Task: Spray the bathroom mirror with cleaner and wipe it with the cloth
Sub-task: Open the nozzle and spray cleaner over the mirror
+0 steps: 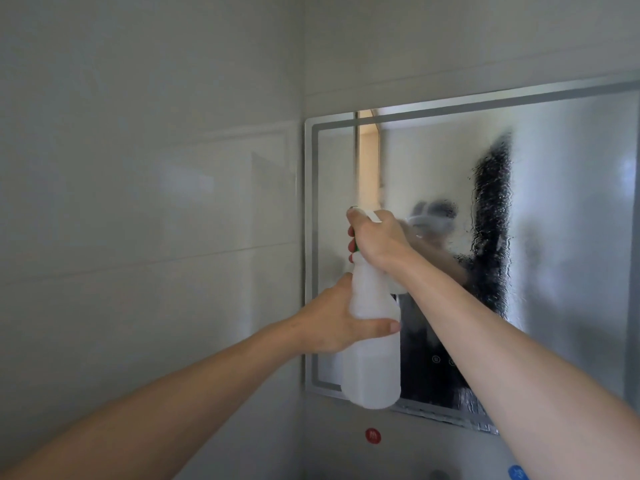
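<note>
Holding the spray bottle upright before the mirror, near its left edge: my left hand grips the body, my right hand curls over the head, apparently on the trigger.

We're in a bathroom here, a home one by the look of it. Big glossy pale wall tiles run up both sides of the corner, with thin joints between them. A wall-mounted mirror sits flat against them, with a frosted strip around its edge and small touch icons low on the glass. The surface is misted and streaked with droplets. Below it, a round red sticker and a blue sticker sit on the wall.
</note>
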`<action>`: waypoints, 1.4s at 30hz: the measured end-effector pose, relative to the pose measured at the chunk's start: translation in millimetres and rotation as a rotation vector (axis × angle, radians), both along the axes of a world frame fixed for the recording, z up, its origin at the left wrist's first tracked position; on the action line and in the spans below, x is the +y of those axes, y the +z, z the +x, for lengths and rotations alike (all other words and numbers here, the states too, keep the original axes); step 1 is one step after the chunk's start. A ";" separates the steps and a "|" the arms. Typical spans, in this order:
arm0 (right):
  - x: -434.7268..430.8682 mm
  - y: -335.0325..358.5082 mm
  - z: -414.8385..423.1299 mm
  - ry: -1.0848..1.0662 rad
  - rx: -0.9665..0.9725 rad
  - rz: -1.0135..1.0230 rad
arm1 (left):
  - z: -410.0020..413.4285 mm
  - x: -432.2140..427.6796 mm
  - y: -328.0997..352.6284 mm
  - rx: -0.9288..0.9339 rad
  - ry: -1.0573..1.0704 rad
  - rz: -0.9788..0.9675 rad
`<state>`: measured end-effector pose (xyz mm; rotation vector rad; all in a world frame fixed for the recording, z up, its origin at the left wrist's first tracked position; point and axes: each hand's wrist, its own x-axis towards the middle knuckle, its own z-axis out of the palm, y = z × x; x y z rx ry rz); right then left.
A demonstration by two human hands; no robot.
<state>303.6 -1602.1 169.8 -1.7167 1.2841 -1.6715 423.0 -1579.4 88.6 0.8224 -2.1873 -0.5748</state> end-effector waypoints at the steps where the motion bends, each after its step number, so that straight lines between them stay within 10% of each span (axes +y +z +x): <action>1: 0.2 2.2 1.6 -0.009 -0.014 -0.020 | 2.4 0.4 2.9 -0.001 -0.001 -0.007; 19: 10.5 36.1 -31.2 -0.063 -0.255 -0.049 | -19.9 -4.7 45.5 -0.011 0.004 -0.054; 42: 10.1 66.6 14.6 -0.032 -0.035 -0.081 | 14.0 -24.5 59.4 0.237 0.079 -0.001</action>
